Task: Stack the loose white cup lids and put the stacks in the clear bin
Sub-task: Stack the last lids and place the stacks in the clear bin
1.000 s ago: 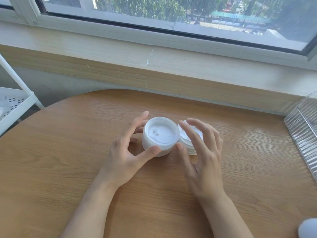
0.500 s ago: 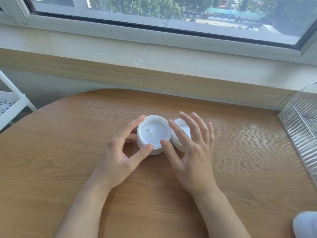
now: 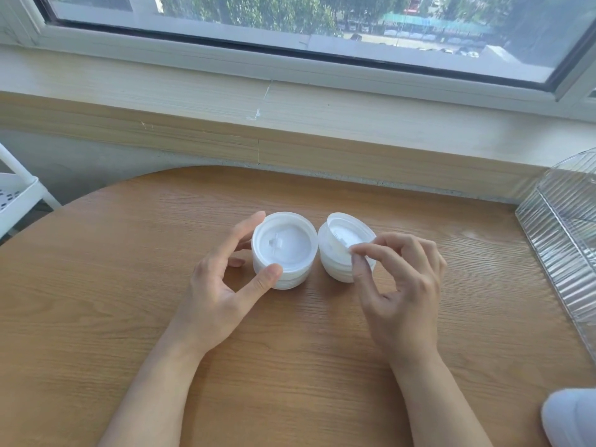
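Note:
Two stacks of white cup lids stand side by side on the round wooden table [image 3: 129, 317]. My left hand [image 3: 222, 285] holds the left stack [image 3: 283, 250] between thumb and fingers; that stack sits flat. The right stack [image 3: 342, 250] tilts toward the left one. My right hand [image 3: 396, 285] has its thumb and fingertips at the right stack's near rim, fingers curled around it. The clear ribbed bin [image 3: 561, 240] stands at the table's right edge, apart from both hands.
A window sill [image 3: 290, 124] runs behind the table. A white perforated rack [image 3: 16, 195] stands off the table's left side. A white rounded object [image 3: 571, 417] shows at the bottom right corner.
The right hand has shifted right and curled its fingers onto the right stack's rim, uncovering that stack. The two stacks now stand slightly apart. The left hand keeps its hold.

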The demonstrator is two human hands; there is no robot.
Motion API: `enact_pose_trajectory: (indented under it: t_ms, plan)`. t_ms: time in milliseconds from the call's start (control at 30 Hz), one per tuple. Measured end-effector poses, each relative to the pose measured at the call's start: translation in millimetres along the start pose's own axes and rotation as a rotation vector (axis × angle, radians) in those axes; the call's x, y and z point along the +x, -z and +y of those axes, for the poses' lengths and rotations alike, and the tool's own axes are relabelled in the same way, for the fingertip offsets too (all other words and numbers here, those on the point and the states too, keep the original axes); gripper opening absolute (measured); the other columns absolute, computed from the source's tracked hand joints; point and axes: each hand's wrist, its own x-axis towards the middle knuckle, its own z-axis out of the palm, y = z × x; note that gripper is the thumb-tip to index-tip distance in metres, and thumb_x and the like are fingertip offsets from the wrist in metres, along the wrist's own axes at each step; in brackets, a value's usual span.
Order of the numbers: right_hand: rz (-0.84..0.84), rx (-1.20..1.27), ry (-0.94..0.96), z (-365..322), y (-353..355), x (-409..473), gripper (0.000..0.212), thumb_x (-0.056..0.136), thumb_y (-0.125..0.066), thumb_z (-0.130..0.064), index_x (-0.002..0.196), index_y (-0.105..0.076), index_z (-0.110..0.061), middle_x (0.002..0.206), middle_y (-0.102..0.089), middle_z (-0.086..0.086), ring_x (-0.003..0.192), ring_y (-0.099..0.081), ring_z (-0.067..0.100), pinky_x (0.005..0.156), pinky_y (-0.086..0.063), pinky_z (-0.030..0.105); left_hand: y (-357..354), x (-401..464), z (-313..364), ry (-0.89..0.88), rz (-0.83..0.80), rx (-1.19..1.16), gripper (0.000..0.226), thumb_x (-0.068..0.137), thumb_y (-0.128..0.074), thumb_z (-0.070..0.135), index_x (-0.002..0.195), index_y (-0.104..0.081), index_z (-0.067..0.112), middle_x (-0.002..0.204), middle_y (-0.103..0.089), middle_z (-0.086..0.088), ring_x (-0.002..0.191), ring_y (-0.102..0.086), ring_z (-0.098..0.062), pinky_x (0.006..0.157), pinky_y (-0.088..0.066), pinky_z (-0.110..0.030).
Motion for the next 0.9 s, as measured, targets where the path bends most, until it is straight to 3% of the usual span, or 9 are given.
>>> enact_pose_trajectory:
  t_ms: [267, 400, 667, 800, 900]
  plan:
    - [0.088, 0.033, 0.067, -6.1, 1.1, -0.2, 0.009, 0.097, -0.073, -0.021, 0.099, -0.081, -0.025, 0.101, -0.064, -0.009, 0.095, -0.054, 0.017, 0.088, -0.043, 0.051, 1.9, 0.1, 1.5, -0.001, -0.006, 0.002, 0.069, 0.084, -0.072, 0.058, 0.148, -0.051, 0.044, 0.138, -0.064, 0.022, 0.134, -0.056, -0.013, 0.104, -0.051, -0.044]
    - [0.032, 0.068, 0.216, -23.2, -4.3, -3.1, 0.010, 0.098, -0.073, -0.017, 0.101, -0.083, -0.021, 0.102, -0.066, -0.009, 0.093, -0.054, 0.018, 0.086, -0.042, 0.045, 2.4, -0.3, 4.0, 0.008, -0.018, 0.017, 0.071, 0.081, -0.072, 0.061, 0.147, -0.050, 0.046, 0.136, -0.063, 0.025, 0.131, -0.058, -0.008, 0.102, -0.049, -0.034]
    - [-0.098, 0.080, 0.266, -33.4, -16.3, -5.9, 0.014, 0.095, -0.076, -0.014, 0.101, -0.083, -0.024, 0.109, -0.068, -0.006, 0.101, -0.055, 0.017, 0.089, -0.042, 0.044, 3.6, 0.5, 3.2, 0.001, -0.041, -0.005, 0.075, 0.084, -0.073, 0.059, 0.152, -0.046, 0.044, 0.139, -0.064, 0.019, 0.134, -0.057, -0.011, 0.105, -0.049, -0.043]
    - [-0.155, 0.148, 0.212, -35.6, -13.0, -5.8, 0.017, 0.099, -0.068, -0.024, 0.112, -0.079, -0.024, 0.122, -0.063, -0.003, 0.117, -0.055, 0.018, 0.098, -0.040, 0.044, 3.2, -0.5, 0.9, -0.002, -0.029, -0.045, 0.075, 0.085, -0.067, 0.070, 0.153, -0.045, 0.045, 0.138, -0.065, 0.018, 0.136, -0.056, -0.014, 0.106, -0.048, -0.044]
    - [-0.182, 0.155, 0.091, -38.7, -12.3, -4.3, 0.039, 0.103, -0.056, -0.036, 0.135, -0.067, -0.018, 0.143, -0.054, 0.001, 0.137, -0.047, 0.022, 0.114, -0.034, 0.048, 2.6, -0.2, 2.0, -0.005, -0.023, -0.053, 0.067, 0.090, -0.062, 0.066, 0.152, -0.045, 0.046, 0.138, -0.064, 0.019, 0.136, -0.056, -0.014, 0.108, -0.047, -0.044]
